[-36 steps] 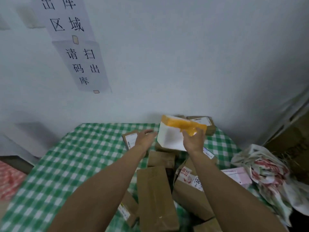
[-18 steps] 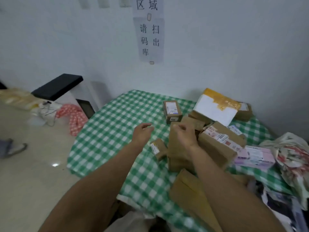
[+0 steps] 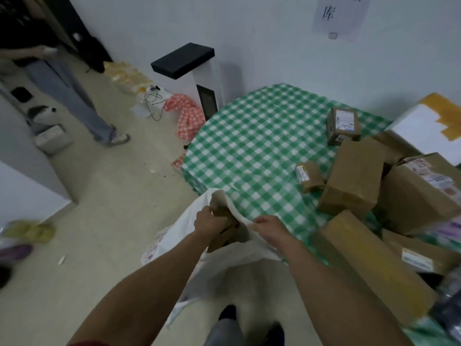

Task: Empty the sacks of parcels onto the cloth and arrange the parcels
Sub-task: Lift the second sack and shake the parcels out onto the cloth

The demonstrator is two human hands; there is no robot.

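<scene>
A white woven sack [image 3: 224, 265] stands at the near-left edge of the green checked cloth [image 3: 254, 146]. My left hand [image 3: 212, 222] grips the sack's mouth on the left, where a brown parcel [image 3: 222, 236] shows inside. My right hand [image 3: 270, 229] pinches the mouth's right rim. On the right of the cloth lies a heap of brown cardboard parcels [image 3: 354, 178], with a small labelled box [image 3: 343, 124] behind, a small taped parcel [image 3: 308, 176] in front and a white box with yellow tape [image 3: 429, 126] at the far right.
A long brown parcel [image 3: 374, 265] lies at the near right. A person in grey trousers [image 3: 72, 96] stands at the far left. A white stand with a black top [image 3: 184, 58], a red checked cloth [image 3: 189, 116] and cables lie on the floor by the wall.
My view has swung left and down. Both hands left the parcel heap, came back to the cloth's near edge and took hold of the sack's mouth.
</scene>
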